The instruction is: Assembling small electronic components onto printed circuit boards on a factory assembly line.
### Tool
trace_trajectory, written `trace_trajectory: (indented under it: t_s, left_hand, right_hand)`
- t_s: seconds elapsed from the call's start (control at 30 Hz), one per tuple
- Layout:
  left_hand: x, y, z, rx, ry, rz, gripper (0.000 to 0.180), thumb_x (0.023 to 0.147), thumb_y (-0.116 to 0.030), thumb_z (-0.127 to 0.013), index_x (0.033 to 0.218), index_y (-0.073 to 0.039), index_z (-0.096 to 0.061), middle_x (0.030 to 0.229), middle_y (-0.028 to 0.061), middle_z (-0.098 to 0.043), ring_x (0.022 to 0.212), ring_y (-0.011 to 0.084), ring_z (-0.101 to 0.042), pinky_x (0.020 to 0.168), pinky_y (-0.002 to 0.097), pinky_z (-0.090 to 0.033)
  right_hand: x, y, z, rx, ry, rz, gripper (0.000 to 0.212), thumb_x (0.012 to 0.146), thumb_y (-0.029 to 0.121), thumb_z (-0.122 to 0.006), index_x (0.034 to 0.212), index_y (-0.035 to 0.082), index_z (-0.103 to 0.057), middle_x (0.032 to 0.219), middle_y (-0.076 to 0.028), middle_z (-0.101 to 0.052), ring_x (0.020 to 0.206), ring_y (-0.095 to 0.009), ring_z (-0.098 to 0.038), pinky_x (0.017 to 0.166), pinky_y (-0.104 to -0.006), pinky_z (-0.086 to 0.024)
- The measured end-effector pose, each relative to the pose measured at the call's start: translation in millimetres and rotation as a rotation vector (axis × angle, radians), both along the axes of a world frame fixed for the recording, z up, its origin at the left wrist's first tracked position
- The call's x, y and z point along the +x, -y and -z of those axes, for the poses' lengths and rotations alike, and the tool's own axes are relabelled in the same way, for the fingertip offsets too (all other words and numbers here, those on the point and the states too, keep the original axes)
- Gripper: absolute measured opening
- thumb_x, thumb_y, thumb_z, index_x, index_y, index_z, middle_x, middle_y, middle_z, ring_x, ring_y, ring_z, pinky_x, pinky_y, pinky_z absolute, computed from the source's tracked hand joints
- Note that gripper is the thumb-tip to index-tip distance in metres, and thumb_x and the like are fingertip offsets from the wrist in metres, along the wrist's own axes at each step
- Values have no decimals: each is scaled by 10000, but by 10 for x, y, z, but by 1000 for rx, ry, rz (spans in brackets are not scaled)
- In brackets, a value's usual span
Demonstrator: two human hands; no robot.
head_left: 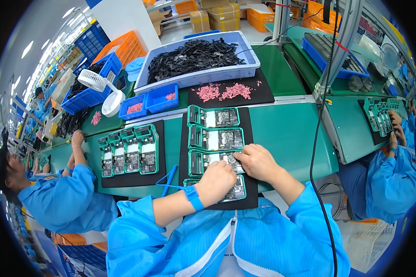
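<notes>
Green-framed circuit-board trays (216, 138) lie stacked in a column on a black mat (250, 157), each within easy reach. Left hand (216, 182), curled, presses on the nearest tray; right hand (256, 161) rests fingertips on the third, gripping nothing visible. Pink small parts (224, 91) and a grey bin of black pieces (196, 57) sit behind, beyond reach.

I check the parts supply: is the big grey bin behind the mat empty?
No, the grey bin is heaped with small black parts nearly up to its rim.
</notes>
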State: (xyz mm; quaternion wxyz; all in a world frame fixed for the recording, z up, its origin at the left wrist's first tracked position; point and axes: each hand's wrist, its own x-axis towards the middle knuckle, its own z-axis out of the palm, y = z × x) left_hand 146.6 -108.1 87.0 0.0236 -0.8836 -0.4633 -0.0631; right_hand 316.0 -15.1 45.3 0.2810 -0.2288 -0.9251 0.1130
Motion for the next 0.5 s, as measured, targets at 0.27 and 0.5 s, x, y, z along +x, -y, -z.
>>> trace_trajectory:
  t_s: [0.27, 0.5]
  left_hand:
    - [89, 147, -30, 105, -73, 44, 67, 674, -130, -579, 660, -69, -605, 745, 70, -571, 759, 224, -549, 657, 330, -436]
    - [-39, 209, 38, -29, 51, 15, 163, 714, -115, -584, 822, -17, -657, 775, 75, -574, 790, 238, -559, 709, 348, -452]
  right_hand:
    - [-11, 4, 10, 11, 19, -14, 241, 722, 69, -615, 954, 49, -677, 789, -80, -562, 778, -256, -565, 707, -374, -462]
    - [10, -10, 23, -26, -11, -17, 273, 703, 44, -621, 971, 61, -673, 791, -77, -558, 782, -257, -566, 703, -381, -461]
